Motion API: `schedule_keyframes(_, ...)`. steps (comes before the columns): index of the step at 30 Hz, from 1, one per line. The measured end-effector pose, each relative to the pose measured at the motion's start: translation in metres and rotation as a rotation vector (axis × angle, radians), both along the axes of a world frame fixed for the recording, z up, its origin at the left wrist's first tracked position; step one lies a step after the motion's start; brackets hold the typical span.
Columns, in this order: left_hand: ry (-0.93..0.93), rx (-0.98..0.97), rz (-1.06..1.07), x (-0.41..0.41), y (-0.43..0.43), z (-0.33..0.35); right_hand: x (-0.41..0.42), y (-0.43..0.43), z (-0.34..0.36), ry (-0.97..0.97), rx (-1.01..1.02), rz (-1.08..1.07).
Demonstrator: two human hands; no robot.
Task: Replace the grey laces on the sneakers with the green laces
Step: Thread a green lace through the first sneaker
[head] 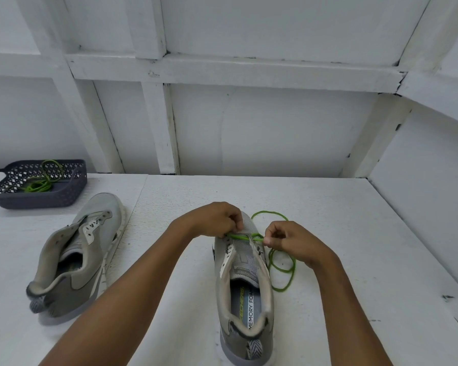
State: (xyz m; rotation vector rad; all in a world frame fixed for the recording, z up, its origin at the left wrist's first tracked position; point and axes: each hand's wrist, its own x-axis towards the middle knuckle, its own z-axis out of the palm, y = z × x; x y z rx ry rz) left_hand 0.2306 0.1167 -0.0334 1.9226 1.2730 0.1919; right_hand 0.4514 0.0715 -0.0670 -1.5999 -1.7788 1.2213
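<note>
- The left hand (214, 220) is curling its fingers down over the toe end of the grey sneaker (245, 262) and is pinching one end of the green lace (239, 236) between thumb and fingertips, at the eyelets on its own side of the shoe.
- The right hand (291, 240) is sitting just beside the left one, with its fingers folded in, and is pinching the same lace at the eyelets on the opposite side.
- Between the two hands a short stretch of the lace is running across the front of the sneaker's tongue.
- The rest of the lace is trailing out from under the right hand, looping beyond its knuckles and lying in loose rings on the tabletop (354, 247) below its wrist, just beside the shoe.
- The sneaker is standing upright beneath both hands, with its heel pointing back toward the person and its lower eyelets showing open.
- The second sneaker (90, 247) is lying tilted on its side, well out to the left of the left forearm, with no lace showing in its eyelets.
- Farther out beyond that shoe, well apart from the left hand, a dark basket (72, 191) is holding another green lace (39, 184) in a loose coil.
</note>
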Motion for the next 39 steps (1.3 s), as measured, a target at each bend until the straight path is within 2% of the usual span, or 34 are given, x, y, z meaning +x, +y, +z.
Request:
schedule_keyframes(7, -0.094, -0.064, 0.065, -0.004, 0.003, -0.004, 0.010, 0.000, 0.017, -0.075, -0.118, 0.125)
schedule_keyframes(12, -0.125, -0.081, 0.100, -0.003, 0.005, -0.006, 0.009, 0.005, 0.019, -0.080, -0.197, -0.029)
schedule_keyframes(16, -0.126, -0.062, 0.120, -0.002, 0.005, -0.006, 0.004, 0.016, 0.009, -0.273, 0.046, -0.121)
schedule_keyframes(19, -0.135, -0.044, 0.141, -0.003, 0.003, -0.008, -0.001, 0.027, 0.003, -0.315, 0.160, -0.107)
schedule_keyframes(23, -0.124, -0.010, 0.154, -0.002, 0.002, -0.009, -0.010, 0.038, -0.009, -0.456, 0.107, 0.037)
schedule_keyframes(28, -0.112, 0.026, 0.166, 0.000, -0.001, -0.009, -0.010, 0.043, -0.021, -0.501, 0.126, 0.068)
schedule_keyframes(29, -0.113, 0.034, 0.169, 0.000, -0.001, -0.009, -0.009, 0.043, -0.021, -0.453, 0.137, 0.028)
schedule_keyframes(31, -0.118, 0.054, 0.180, 0.000, -0.002, -0.009, -0.008, 0.042, -0.017, -0.233, 0.152, -0.121)
schedule_keyframes(33, -0.113, 0.106, 0.193, 0.001, -0.004, -0.008, -0.006, 0.041, -0.003, 0.109, 0.137, -0.268)
schedule_keyframes(35, -0.116, 0.181, 0.219, 0.002, -0.005, -0.008, -0.004, 0.039, 0.014, 0.433, 0.066, -0.291)
schedule_keyframes(36, -0.139, 0.213, 0.244, 0.004, -0.006, -0.008, -0.002, 0.037, 0.023, 0.511, 0.033, -0.250)
schedule_keyframes(39, -0.265, 0.270, 0.309, 0.009, -0.008, -0.004, 0.000, 0.032, 0.039, 0.574, -0.028, -0.108)
